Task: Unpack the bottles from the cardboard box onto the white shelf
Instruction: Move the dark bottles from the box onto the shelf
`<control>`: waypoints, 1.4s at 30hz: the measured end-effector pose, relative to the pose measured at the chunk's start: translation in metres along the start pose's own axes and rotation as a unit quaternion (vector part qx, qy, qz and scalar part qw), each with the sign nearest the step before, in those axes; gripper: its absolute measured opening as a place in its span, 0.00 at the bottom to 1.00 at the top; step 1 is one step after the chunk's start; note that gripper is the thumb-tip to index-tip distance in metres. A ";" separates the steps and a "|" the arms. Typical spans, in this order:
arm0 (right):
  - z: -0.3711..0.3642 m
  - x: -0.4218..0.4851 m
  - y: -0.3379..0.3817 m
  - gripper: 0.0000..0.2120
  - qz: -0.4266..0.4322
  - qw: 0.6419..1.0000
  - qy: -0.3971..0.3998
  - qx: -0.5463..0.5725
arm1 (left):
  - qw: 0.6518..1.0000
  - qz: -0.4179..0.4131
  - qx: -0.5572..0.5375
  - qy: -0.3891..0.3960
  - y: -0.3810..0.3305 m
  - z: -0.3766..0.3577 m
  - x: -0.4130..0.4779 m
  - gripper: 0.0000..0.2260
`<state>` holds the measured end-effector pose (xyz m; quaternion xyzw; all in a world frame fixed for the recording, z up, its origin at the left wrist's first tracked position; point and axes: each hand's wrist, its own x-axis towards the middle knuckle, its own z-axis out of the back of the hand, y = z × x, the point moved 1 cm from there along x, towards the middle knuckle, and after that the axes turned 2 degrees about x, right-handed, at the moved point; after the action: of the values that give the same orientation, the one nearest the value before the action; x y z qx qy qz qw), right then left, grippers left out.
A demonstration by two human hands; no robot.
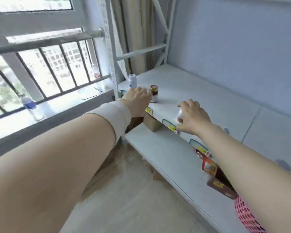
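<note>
Both hands up at the white shelf [200,91], a bottle at each.
The right hand [193,115] has its grip curled round a small white bottle [180,117] with a red label, at the shelf's front edge. The left hand [138,98] touches the gold-capped brown bottle [153,94] standing further back, though I can't tell if that grip is closed on it. A tall white bottle [132,80] stands in the far left corner, and the cardboard box [152,123] sits on the tier below.

We see the shelf [200,91] as matt white painted metal. On it the white bottle [132,80] looks like smooth plastic, and the brown bottle [154,95] is glossy with a shiny gold cap. At the shelf's front edge, the small bottle [180,117] is white plastic. Under the shelf, the box [152,124] is matt cardboard.
</note>
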<state>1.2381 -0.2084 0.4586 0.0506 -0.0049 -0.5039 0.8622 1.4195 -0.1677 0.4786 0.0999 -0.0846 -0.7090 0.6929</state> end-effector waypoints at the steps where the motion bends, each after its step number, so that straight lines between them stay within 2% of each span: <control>1: -0.010 0.016 0.035 0.33 0.016 1.000 0.004 -0.001 | 1.000 0.022 -0.005 0.006 0.034 -0.015 -0.013 0.24; 7: -0.076 0.081 0.226 0.31 0.121 0.990 0.065 -0.017 | 0.982 0.164 -0.030 0.087 0.221 -0.119 -0.112 0.24; 11: -0.115 0.117 0.309 0.31 0.176 0.980 0.095 -0.020 | 0.957 0.236 -0.083 0.144 0.293 -0.184 -0.155 0.23; 19: -0.207 0.226 0.392 0.30 0.218 0.959 0.179 -0.036 | 0.918 0.285 -0.159 0.226 0.354 -0.314 -0.148 0.22; 25: -0.302 0.314 0.442 0.29 0.248 0.929 0.270 -0.038 | 0.868 0.325 -0.232 0.294 0.396 -0.412 -0.097 0.23; 28: -0.337 0.339 0.457 0.28 0.260 0.914 0.307 -0.043 | 0.859 0.336 -0.259 0.288 0.408 -0.447 -0.080 0.20; 34: -0.409 0.380 0.480 0.28 0.200 0.906 0.373 -0.023 | 0.814 0.353 -0.319 0.334 0.421 -0.523 -0.054 0.20; 37: -0.454 0.400 0.485 0.28 0.141 0.913 0.382 0.004 | 0.765 0.387 -0.387 0.339 0.421 -0.571 -0.037 0.21; 41: -0.521 0.432 0.493 0.29 0.029 0.934 0.351 0.050 | 0.627 0.526 -0.492 0.297 0.429 -0.641 -0.006 0.23; 42: -0.538 0.439 0.495 0.28 0.010 0.939 0.341 0.054 | 0.602 0.552 -0.500 0.289 0.430 -0.658 0.001 0.24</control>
<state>1.9161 -0.3050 -0.0495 0.2656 0.2613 -0.4469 0.8133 2.0053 -0.1677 -0.0459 -0.1284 0.4490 -0.0579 0.8824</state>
